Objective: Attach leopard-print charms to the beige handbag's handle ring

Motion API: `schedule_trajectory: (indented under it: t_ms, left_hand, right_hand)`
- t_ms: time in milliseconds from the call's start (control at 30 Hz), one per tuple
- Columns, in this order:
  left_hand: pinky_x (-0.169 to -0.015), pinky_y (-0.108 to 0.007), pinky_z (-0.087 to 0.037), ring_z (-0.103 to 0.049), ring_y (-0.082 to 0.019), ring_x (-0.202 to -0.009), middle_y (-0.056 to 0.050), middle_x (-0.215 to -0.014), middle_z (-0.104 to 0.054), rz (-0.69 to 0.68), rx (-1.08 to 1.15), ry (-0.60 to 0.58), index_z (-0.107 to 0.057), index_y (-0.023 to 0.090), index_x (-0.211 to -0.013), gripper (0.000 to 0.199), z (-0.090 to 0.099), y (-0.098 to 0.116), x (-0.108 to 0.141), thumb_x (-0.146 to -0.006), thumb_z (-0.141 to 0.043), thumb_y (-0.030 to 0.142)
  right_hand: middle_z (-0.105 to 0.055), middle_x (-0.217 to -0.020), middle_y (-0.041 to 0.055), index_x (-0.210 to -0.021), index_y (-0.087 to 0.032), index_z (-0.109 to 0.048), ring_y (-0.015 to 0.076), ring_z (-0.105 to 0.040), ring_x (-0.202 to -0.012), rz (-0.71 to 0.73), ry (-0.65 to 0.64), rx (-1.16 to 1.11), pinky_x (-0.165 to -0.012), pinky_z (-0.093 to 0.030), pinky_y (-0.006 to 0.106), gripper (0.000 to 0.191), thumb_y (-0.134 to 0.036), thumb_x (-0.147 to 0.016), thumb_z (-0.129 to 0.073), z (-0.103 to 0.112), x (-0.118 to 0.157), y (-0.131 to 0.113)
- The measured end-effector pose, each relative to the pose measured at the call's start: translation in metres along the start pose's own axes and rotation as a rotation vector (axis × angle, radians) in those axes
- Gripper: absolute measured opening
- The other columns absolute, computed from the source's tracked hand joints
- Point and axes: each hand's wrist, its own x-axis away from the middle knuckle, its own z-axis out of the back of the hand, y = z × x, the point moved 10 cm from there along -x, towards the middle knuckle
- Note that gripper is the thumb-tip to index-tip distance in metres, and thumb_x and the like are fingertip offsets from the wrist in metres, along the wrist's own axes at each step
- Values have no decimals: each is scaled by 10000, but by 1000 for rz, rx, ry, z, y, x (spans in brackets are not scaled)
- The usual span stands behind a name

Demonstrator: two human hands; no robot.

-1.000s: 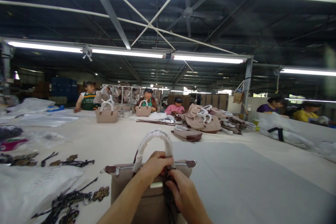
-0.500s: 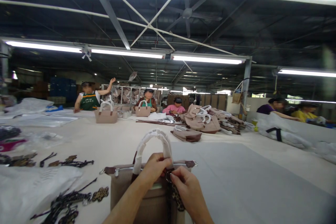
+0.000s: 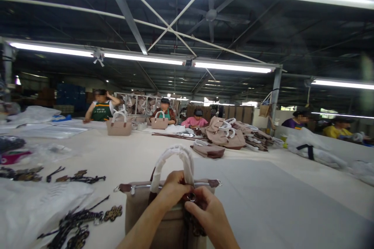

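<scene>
A beige bag [image 3: 169, 225] with brown trim stands upright right before me, its handle [image 3: 175, 151] wrapped in white. At the right foot of that handle, my left hand [image 3: 175, 188] is closed round the handle's base. My right hand [image 3: 206, 204] pinches a dark charm [image 3: 196, 223] with a metal ring [image 3: 191, 197], close against my left fingers. The charm hangs down the bag's front, partly hidden by my right hand. A zip runs along the bag's top edge.
Leopard-patterned charms with black cords [image 3: 73, 218] lie at the left beside white plastic [image 3: 35, 210]. A grey sheet [image 3: 263, 194] covers the table's right part. Farther back are a bag pile [image 3: 224, 132], two upright bags [image 3: 119, 127] and several seated or standing people [image 3: 102, 111].
The ring has turned to face more upward between my hands, and my right fingers now cover more of the charm. At the far left, a person's raised hand has come down to the head.
</scene>
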Motion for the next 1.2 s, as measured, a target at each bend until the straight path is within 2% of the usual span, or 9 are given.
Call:
schedule_trajectory:
  t_ms: [200,433,633,833,1067,1200]
  left_hand:
    - [-528,-251,-343,-511,-141,-580,1,-604,-594,6,1,29,-623,145,-638,130,3,1,3,-537,-586,218]
    - [-509,-252,-307,-468,-128,-534,17,-544,-562,69,13,42,-633,147,-585,113,-1,4,3,-537,-606,246]
    - [-519,-261,-296,-462,-131,-535,17,-535,-547,116,73,45,-635,149,-581,165,-2,1,3,-514,-617,299]
    - [-561,-260,-326,-481,-131,-587,9,-590,-581,110,109,31,-636,144,-584,182,-2,3,4,-514,-633,311]
    - [-570,-271,-390,-529,-147,-588,-6,-632,-596,122,125,-59,-631,128,-692,268,-5,2,4,-526,-665,336]
    - [-593,-238,-406,-542,-129,-649,18,-725,-598,91,124,-98,-608,151,-820,318,4,9,12,-522,-656,252]
  right_hand:
    - [-705,-733,12,-828,-224,-663,215,-631,-686,48,130,63,-644,-459,293,205,-415,-765,-621,3,7,2]
    - [-689,-730,9,-787,-215,-660,191,-618,-698,161,28,37,-666,-459,270,179,-359,-814,-556,-3,7,-12]
    - [-646,-594,10,-610,-196,-645,182,-571,-601,-30,80,-88,-593,-444,290,169,-352,-652,-599,2,-8,5]
    - [-541,-460,-36,-576,-197,-581,137,-480,-393,-164,28,-151,-373,-391,258,187,-384,-586,-588,-6,-16,21]
    - [-551,-467,-40,-645,-185,-576,131,-493,-377,-210,12,-210,-360,-427,257,277,-446,-587,-649,-4,-13,29]
    - [-566,-495,-46,-698,-191,-587,130,-516,-417,-175,-17,-268,-410,-444,251,314,-471,-607,-696,-1,-13,23]
